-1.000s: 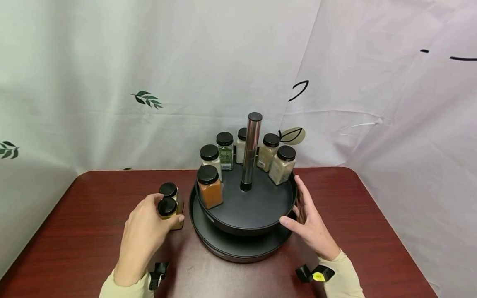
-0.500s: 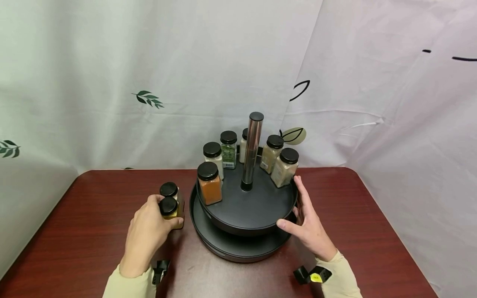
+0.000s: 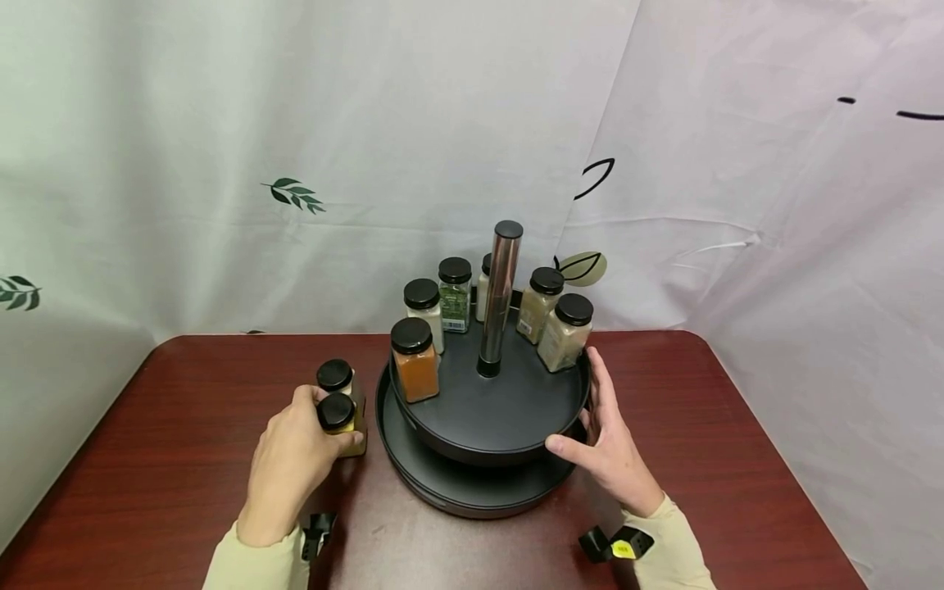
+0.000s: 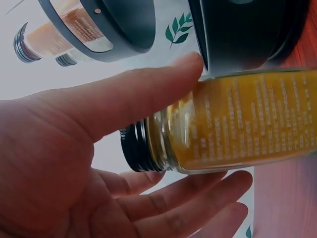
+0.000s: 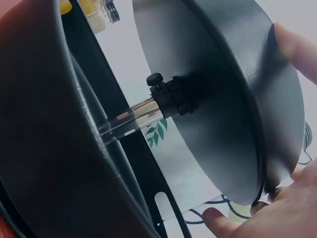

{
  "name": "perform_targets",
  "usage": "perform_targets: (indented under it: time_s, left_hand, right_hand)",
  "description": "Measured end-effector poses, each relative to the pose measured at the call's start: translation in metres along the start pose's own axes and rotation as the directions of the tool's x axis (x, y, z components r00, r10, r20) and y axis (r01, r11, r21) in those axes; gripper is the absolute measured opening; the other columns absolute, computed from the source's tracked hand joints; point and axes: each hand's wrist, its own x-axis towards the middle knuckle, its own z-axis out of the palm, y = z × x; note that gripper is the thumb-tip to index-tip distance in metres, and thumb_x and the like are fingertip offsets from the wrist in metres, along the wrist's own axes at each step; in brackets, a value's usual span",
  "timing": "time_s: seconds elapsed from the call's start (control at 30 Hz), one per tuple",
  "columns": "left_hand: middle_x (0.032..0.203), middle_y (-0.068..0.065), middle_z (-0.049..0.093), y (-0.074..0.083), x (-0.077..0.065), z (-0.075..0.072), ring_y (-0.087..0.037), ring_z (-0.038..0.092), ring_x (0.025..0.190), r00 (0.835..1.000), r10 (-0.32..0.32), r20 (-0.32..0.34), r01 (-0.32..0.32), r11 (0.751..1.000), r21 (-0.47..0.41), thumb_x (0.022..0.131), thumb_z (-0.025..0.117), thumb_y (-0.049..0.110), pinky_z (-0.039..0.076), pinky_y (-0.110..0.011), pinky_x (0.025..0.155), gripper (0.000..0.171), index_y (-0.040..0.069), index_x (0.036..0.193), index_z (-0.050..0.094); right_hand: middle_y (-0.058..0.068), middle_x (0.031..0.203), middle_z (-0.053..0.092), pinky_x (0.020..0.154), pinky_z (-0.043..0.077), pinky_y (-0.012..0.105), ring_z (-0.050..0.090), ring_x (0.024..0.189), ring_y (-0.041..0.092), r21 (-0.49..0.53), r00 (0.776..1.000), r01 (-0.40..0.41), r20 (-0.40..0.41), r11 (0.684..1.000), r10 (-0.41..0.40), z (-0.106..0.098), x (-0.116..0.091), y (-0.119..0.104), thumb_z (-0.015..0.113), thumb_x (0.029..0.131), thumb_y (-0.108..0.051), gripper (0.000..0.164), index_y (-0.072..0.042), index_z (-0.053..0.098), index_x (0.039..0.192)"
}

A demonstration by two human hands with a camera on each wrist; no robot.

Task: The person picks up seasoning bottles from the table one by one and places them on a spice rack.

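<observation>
My left hand (image 3: 289, 463) holds a yellow spice jar (image 4: 247, 121) upright on the table, thumb on one side and fingers on the other. Right behind it stands a second black-lidded jar (image 3: 335, 374), mostly hidden. With the thumb in front and fingers along the side, my right hand (image 3: 619, 459) grips the rim of the upper tray (image 3: 509, 414) of a black two-tier turntable. On that tray stand an orange spice jar (image 3: 416, 369), a green herb jar (image 3: 455, 299), a pale jar (image 3: 562, 340) and several others.
The lower tray (image 3: 472, 492) juts out in front of the upper one. A metal post (image 3: 500, 303) rises from the middle. The red-brown wooden table (image 3: 177, 442) ends at a hanging white cloth (image 3: 354, 131) with leaf prints.
The upper tray has turned slightly clockwise: its left jars moved back, its right jars forward. My right thumb slid a little left with the rim. My left hand and its jar shifted slightly right.
</observation>
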Motion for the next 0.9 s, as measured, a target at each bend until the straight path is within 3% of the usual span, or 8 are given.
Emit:
perform_targets:
  time_s: [0.1, 0.17, 0.4, 0.63, 0.9]
  left_hand:
    - [0.102, -0.024, 0.068, 0.0, -0.0001, 0.0008, -0.039, 0.066, 0.083, 1.0, -0.013, 0.018, 0.013, 1.0, 0.002, 0.074, 0.09, 0.028, 0.052, -0.054, 0.068, 0.073, -0.003, 0.126, 0.049]
    - [0.102, -0.024, 0.068, 0.0006, -0.0004, 0.001, -0.039, 0.066, 0.083, 1.0, -0.019, 0.023, 0.019, 1.0, 0.006, 0.074, 0.09, 0.029, 0.052, -0.054, 0.068, 0.074, -0.003, 0.127, 0.05]
    - [0.099, -0.021, 0.071, 0.0023, -0.0037, 0.0026, -0.038, 0.067, 0.081, 1.0, -0.014, -0.012, 0.014, 1.0, 0.01, 0.073, 0.089, 0.029, 0.052, -0.054, 0.066, 0.071, -0.003, 0.127, 0.056]
    - [0.092, -0.017, 0.071, 0.0033, -0.0044, 0.0038, -0.036, 0.066, 0.076, 0.999, -0.003, -0.039, 0.004, 1.0, 0.015, 0.071, 0.084, 0.027, 0.051, -0.052, 0.061, 0.063, 0.001, 0.123, 0.06]
    - [0.086, -0.012, 0.072, 0.0052, -0.0069, 0.0031, -0.032, 0.066, 0.071, 0.999, 0.004, -0.045, -0.003, 1.0, 0.023, 0.07, 0.083, 0.028, 0.05, -0.048, 0.056, 0.062, 0.003, 0.123, 0.062]
  right_hand:
    - [-0.002, 0.168, 0.005, 0.116, 0.026, 0.023, 0.007, 0.154, 0.022, 0.005, 1.0, 0.008, 0.006, 1.0, -0.008, -0.0008, 0.0008, 0.0012, 0.076, 0.081, 0.002, 0.115, -0.034, 0.002, 0.162]
    - [-0.002, 0.168, 0.006, 0.112, 0.028, 0.014, 0.008, 0.154, 0.023, 0.007, 1.0, 0.015, 0.01, 1.0, -0.015, -0.0014, 0.0012, 0.0019, 0.076, 0.081, 0.002, 0.115, -0.033, 0.001, 0.162]
    - [-0.004, 0.168, 0.004, 0.111, 0.028, 0.013, 0.006, 0.154, 0.02, -0.007, 1.0, 0.015, 0.018, 1.0, -0.015, -0.0036, 0.0025, 0.0023, 0.077, 0.081, 0.001, 0.116, -0.034, 0.001, 0.161]
    - [0.005, 0.166, 0.015, 0.11, 0.03, 0.014, 0.018, 0.151, 0.026, -0.025, 1.0, 0.014, 0.015, 1.0, -0.014, -0.0034, 0.0014, 0.0023, 0.077, 0.081, 0.001, 0.114, -0.033, 0.003, 0.162]
    - [0.001, 0.167, 0.011, 0.11, 0.029, 0.013, 0.015, 0.152, 0.023, -0.039, 1.0, 0.012, 0.011, 0.999, -0.012, -0.0035, 0.0017, 0.0022, 0.078, 0.08, 0.0, 0.115, -0.033, 0.004, 0.162]
